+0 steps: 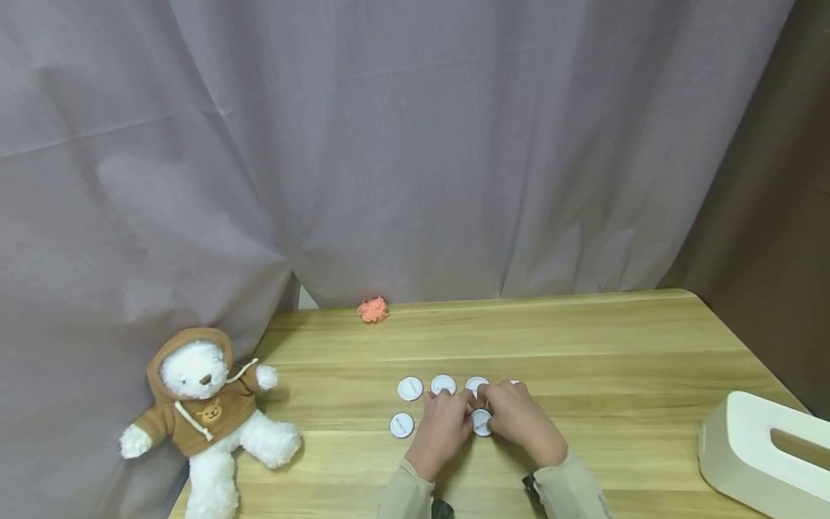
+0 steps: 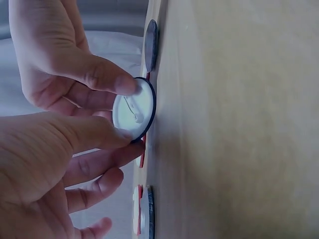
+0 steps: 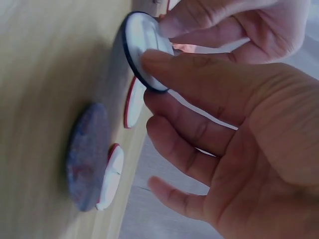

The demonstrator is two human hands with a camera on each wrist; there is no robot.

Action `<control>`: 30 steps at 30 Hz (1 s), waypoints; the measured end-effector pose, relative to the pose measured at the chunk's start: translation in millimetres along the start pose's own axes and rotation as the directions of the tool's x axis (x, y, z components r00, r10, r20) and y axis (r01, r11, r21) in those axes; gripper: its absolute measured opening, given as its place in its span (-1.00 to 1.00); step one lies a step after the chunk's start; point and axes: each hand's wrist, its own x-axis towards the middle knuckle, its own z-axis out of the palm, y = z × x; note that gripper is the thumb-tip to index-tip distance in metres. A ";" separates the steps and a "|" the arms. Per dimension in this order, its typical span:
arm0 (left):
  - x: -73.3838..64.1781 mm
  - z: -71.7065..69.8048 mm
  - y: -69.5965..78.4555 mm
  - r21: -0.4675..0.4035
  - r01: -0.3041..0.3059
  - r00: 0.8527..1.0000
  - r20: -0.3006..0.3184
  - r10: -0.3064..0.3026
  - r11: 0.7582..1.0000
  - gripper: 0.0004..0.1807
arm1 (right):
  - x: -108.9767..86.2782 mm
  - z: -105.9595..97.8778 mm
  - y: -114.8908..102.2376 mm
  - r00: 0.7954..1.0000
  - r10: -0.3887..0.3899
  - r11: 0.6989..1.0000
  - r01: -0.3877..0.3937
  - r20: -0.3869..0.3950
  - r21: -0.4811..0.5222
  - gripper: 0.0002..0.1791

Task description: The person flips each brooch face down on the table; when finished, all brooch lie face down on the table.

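Note:
Both hands pinch one round pin-back badge (image 1: 480,422) between thumbs and fingers, its white back and pin facing the wearer. My left hand (image 1: 445,425) grips its left edge; my right hand (image 1: 519,418) grips the right edge. The left wrist view shows the pin on the held badge (image 2: 133,110) and its dark rim, tilted up close over the table. Just behind the hands lie white-backed badges (image 1: 476,384), one partly covered by the right hand. In the right wrist view, a badge with a dark patterned face (image 3: 87,157) lies near the right fingers.
More white-backed badges (image 1: 410,388) lie on the wooden table (image 1: 616,360) left of the hands. A plush bear (image 1: 214,411) in a brown hoodie sits at left. A coral tangled bundle (image 1: 372,310) is at the back edge, a white slotted box (image 1: 746,447) at right.

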 end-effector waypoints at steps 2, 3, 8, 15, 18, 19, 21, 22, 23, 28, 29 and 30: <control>0.1 0.2 0.8 0.005 -0.005 1.000 0.006 0.005 1.000 -0.82 | -0.1 2.2 1.0 1.000 -0.003 1.000 0.003 -0.003 -0.015 -0.65; 0.2 0.2 1.3 0.004 -0.008 1.000 0.009 0.008 1.000 -0.82 | 0.0 3.8 1.9 1.000 -0.003 1.000 0.002 -0.006 -0.022 -0.65; 1.0 -0.1 2.8 -0.009 -0.027 0.999 0.028 0.027 1.000 -0.83 | -0.7 7.3 0.9 1.000 0.003 1.000 -0.004 -0.028 -0.028 -0.68; 2.3 -0.5 1.6 -0.022 -0.026 0.999 0.033 0.026 0.999 -0.84 | -0.6 9.9 -0.9 0.997 -0.027 0.998 0.024 -0.073 -0.054 -0.64; 2.7 -0.2 0.9 -0.018 -0.026 0.999 0.036 0.026 1.000 -0.85 | 0.4 10.5 -0.4 0.997 -0.031 0.998 0.027 -0.078 -0.054 -0.64; 2.7 0.1 0.7 -0.017 -0.026 0.999 0.043 0.026 1.000 -0.85 | 0.5 10.5 -0.4 0.997 -0.031 0.998 0.027 -0.076 -0.051 -0.64; 2.4 0.0 0.9 -0.014 -0.026 0.998 0.055 0.027 1.000 -0.85 | 0.2 10.3 0.1 0.997 -0.035 0.998 0.032 -0.069 -0.046 -0.64; 2.1 0.1 1.1 -0.011 -0.027 0.998 0.060 0.027 1.000 -0.84 | 0.0 10.3 0.7 0.997 -0.037 0.998 0.034 -0.065 -0.043 -0.64; 1.8 0.1 1.3 -0.007 -0.030 0.998 0.061 0.030 1.000 -0.84 | -0.1 10.2 1.4 0.998 -0.036 0.999 0.034 -0.060 -0.042 -0.64; 1.8 -1.8 3.7 0.004 -0.048 0.998 0.036 0.048 0.999 -0.86 | -0.8 5.6 6.6 0.999 0.015 0.999 -0.014 -0.034 0.030 -0.71; 2.2 -2.8 4.3 0.005 -0.050 0.998 0.032 0.050 0.999 -0.88 | -1.0 3.7 7.7 0.999 0.037 0.998 -0.035 -0.030 0.056 -0.75; 2.4 -3.5 4.7 0.004 -0.050 0.998 0.031 0.050 0.999 -0.89 | -1.4 1.2 8.4 0.998 0.060 0.995 -0.057 -0.025 0.088 -0.78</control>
